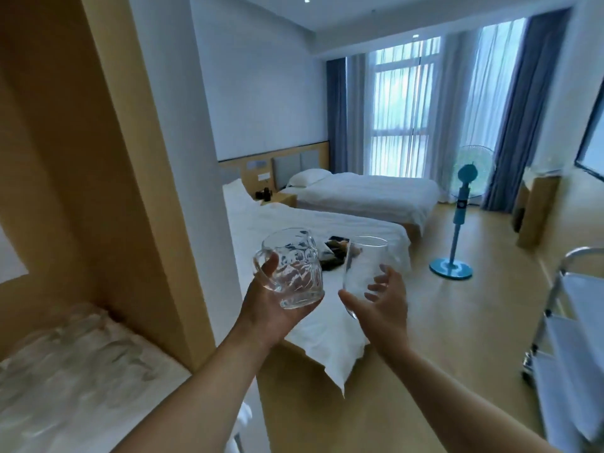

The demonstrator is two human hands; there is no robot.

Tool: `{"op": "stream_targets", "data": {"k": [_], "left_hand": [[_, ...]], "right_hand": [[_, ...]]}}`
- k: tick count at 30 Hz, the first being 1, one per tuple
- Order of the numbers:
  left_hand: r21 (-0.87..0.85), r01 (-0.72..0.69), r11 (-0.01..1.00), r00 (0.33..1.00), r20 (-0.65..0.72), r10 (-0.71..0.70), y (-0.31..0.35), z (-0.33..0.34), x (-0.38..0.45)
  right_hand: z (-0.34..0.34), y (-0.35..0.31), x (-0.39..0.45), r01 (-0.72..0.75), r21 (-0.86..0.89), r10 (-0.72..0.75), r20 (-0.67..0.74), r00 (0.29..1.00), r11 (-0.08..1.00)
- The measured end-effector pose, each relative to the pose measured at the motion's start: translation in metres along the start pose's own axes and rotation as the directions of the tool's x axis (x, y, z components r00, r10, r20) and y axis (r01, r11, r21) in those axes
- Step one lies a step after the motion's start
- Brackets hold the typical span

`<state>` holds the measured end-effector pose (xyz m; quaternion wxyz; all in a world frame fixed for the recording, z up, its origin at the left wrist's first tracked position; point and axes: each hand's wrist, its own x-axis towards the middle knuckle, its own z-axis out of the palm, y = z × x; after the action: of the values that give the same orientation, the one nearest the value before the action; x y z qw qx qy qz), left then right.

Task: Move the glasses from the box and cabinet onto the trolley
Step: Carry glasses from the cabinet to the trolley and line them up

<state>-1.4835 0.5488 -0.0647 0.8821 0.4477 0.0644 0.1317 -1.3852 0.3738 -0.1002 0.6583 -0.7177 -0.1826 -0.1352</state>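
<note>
Cabinet (pixel 108 178) in tan wood fills the left edge; its shelf holds blurred glasses (pixel 68 348), count unreadable. Left hand (pixel 277 305) cups a dimpled handled mug (pixel 289 268) from below, fingers curled round its base and side, mug upright in mid-air. Right hand (pixel 380 302) beside it holds a plain tumbler (pixel 361 273), thumb and spread fingers bent loosely round it, tilted a little. Behind: two white beds (pixel 359 197), curtained window (pixel 402 106), blue standing fan (pixel 461 210) on wood floor. Trolley (pixel 568 322), metal frame with white shelves, sits at right edge, well apart from both glasses.

Blurred glasses (pixel 65 348) crowd the cabinet shelf (pixel 157 364).
</note>
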Motion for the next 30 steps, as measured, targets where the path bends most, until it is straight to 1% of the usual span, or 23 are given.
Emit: {"op": "stream_targets", "data": {"k": [1,2,4,5,8,11,17,20,24,27,30], "left_hand": [[0.017,0.006,1.000,0.999,0.032,-0.006,-0.005,0.008,0.008],[-0.018,0.048,0.999,0.998,0.050,-0.047,-0.014,0.020,0.016],[-0.099,0.144,0.985,0.979,0.156,-0.127,-0.036,0.043,0.035],[-0.105,0.177,0.979,0.968,0.198,-0.154,-0.047,0.053,0.046],[-0.061,0.259,0.964,0.938,0.253,-0.236,-0.080,0.080,0.074],[0.006,0.303,0.953,0.916,0.275,-0.293,-0.109,0.106,0.092],[0.022,0.391,0.920,0.872,0.312,-0.378,-0.159,0.148,0.135],[-0.011,0.493,0.870,0.813,0.362,-0.456,-0.185,0.161,0.168],[0.027,0.557,0.830,0.753,0.404,-0.519,-0.217,0.175,0.221],[0.068,0.640,0.766,0.643,0.498,-0.582,-0.232,0.192,0.260],[0.171,0.656,0.736,0.549,0.561,-0.620,-0.239,0.209,0.299]], "right_hand": [[-0.009,0.005,0.005,-0.015,0.000,0.015,0.010,1.000,1.000],[-0.024,0.014,0.012,-0.035,-0.009,0.035,0.010,0.999,0.999],[-0.053,0.032,0.026,-0.073,-0.011,0.073,0.005,0.997,0.997],[-0.067,0.040,0.033,-0.094,-0.002,0.094,-0.001,0.996,0.996],[-0.105,0.063,0.050,-0.146,0.013,0.147,-0.040,0.988,0.989],[-0.136,0.084,0.060,-0.210,0.041,0.213,-0.080,0.974,0.977],[-0.185,0.124,0.073,-0.306,0.073,0.315,-0.201,0.928,0.949],[-0.202,0.142,0.085,-0.338,0.066,0.342,-0.281,0.897,0.939],[-0.219,0.160,0.107,-0.361,0.031,0.345,-0.387,0.855,0.932],[-0.229,0.172,0.129,-0.381,0.026,0.348,-0.467,0.813,0.924],[-0.236,0.178,0.157,-0.394,0.015,0.342,-0.525,0.779,0.919]]}}
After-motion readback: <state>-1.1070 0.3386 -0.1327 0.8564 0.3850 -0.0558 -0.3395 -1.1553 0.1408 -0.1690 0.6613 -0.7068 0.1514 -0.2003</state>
